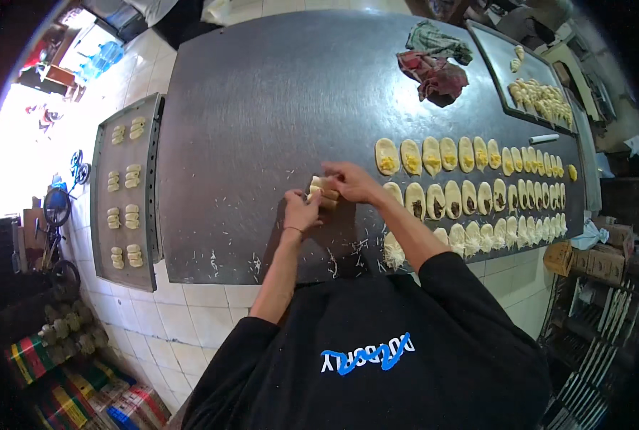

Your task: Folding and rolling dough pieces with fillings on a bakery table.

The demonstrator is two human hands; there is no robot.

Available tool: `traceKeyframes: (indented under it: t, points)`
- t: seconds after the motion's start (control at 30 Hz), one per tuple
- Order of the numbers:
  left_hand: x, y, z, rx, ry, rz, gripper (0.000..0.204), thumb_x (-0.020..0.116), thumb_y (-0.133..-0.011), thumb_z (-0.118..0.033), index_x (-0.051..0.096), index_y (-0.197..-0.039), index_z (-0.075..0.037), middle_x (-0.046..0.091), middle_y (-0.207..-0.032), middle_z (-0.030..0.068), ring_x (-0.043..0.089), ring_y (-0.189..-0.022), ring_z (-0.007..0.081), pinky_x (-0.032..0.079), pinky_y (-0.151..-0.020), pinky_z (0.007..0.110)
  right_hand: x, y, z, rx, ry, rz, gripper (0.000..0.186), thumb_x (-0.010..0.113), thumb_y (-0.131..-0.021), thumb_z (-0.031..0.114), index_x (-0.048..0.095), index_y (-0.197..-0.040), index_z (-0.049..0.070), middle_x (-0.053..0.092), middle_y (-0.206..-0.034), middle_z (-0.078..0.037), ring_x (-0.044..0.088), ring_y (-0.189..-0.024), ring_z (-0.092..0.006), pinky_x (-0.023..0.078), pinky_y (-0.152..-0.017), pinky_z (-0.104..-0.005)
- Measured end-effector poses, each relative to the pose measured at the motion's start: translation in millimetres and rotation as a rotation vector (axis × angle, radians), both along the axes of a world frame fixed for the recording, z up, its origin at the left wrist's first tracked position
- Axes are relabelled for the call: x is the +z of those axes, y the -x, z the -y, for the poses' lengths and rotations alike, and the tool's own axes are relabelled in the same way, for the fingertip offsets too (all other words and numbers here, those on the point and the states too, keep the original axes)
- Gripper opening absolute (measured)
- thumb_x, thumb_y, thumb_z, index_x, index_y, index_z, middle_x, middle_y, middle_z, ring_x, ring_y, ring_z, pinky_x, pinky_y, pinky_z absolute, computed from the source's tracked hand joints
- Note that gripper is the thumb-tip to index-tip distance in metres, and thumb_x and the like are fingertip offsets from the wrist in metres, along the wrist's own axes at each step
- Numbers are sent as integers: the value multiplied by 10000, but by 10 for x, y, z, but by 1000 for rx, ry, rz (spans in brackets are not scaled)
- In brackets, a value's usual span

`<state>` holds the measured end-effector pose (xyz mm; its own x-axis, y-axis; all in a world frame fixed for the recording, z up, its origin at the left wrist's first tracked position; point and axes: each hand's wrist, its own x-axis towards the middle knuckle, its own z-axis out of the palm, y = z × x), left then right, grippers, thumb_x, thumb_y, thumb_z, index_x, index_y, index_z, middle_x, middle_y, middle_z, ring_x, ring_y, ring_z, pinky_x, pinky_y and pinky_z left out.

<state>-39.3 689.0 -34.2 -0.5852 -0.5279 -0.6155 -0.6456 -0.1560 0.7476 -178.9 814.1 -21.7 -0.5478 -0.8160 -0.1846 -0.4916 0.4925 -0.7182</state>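
Note:
Between my two hands, over the dark metal table (262, 129), is a small group of pale dough rolls (324, 183) lying side by side. My left hand (303, 212) is closed on their near left side. From the right, my right hand (353, 183) grips them with bent fingers. Fingers hide part of the rolls. Right of my hands lie rows of flat oval dough pieces: the far row (432, 154) has yellow filling, the middle row (452, 201) mostly dark filling, and the near row (473, 238) pale shreds on top.
A metal tray (101, 236) with paired clusters of dough rolls stands left of the table. Green cloth (437, 41) and red cloth (437, 75) lie at the far right, near a tray (502, 79) of shaped dough. A white cylinder (544, 138) lies nearby. Pale shreds scatter the near edge.

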Motion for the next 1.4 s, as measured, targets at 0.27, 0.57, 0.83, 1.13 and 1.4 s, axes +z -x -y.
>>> traceKeyframes:
  t: [0.27,0.57,0.83,1.13,1.4]
  points:
    - [-642,209,123,-440,572,-651,372,469,-1006,-197,515,-1315,5,609,-1243,183,552,-1201,283,405,-1026,372,-415,-1204,285,-712,1104,768,558,356,-1041,372,414,-1404,-48,603,-1234,-184,605,-1111,-313,466,-974,-395]
    - [-82,-200,-136,322,-398,-304,282,526,-985,-243,578,-1052,26,607,-896,70,588,-756,164,498,-643,328,28,4,185,-312,13,-96,386,573,-920,335,671,-1147,39,701,-1043,-173,680,-978,-280,521,-856,-369]
    - [45,-842,159,231,54,-226,339,611,-956,-310,548,-1002,19,611,-928,102,604,-709,152,509,-555,304,-162,-404,828,231,-9,335,470,638,-872,382,668,-1180,29,690,-1122,-169,668,-1009,-283,519,-867,-387]
    - [645,351,-100,-260,402,-329,323,653,-907,-215,558,-1096,30,619,-938,121,620,-949,234,494,-858,375,172,909,-834,-514,119,121,454,679,-860,329,634,-1204,37,695,-1092,-168,678,-983,-298,527,-854,-379]
    - [-118,1913,-255,-673,1062,-39,939,774,-685,-598,379,-1330,-41,311,-1384,179,245,-1360,383,192,-1136,507,129,1522,-767,-452,-279,-268,760,842,-611,527,522,-1190,151,486,-1198,-183,456,-1139,-380,401,-958,-464]
